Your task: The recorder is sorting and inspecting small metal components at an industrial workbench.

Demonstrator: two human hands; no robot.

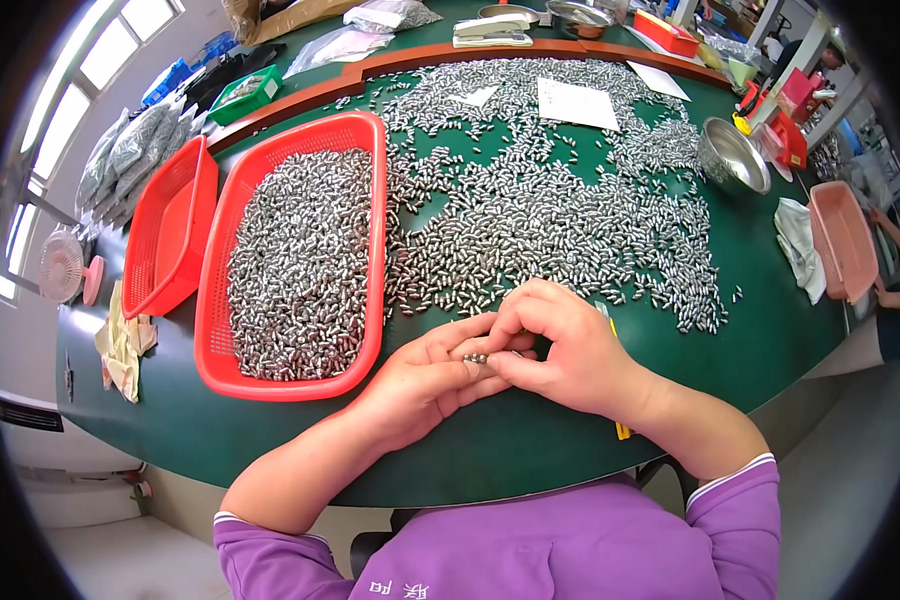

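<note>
My left hand (432, 378) is turned palm up near the front of the table. A few small, shiny silver metal parts (475, 358) lie in its curled fingers, close to the thumb. From the right, my right hand (568, 345) reaches over with thumb and fingers pinched at these parts; its fingertips partly hide them. Beyond both hands spreads a wide layer of small bullet-shaped metal parts (530, 235). To the left, a red plastic basket (378, 250) holds a heap of similar parts (300, 265).
An empty-looking red basket (175, 235) and a crumpled yellowish glove (122, 345) are at the left. A metal bowl (735, 155) and pink basket (843, 240) stand at the right. Paper slips (577, 103) lie on the parts. A yellow-handled tool (622, 430) shows beneath my right forearm.
</note>
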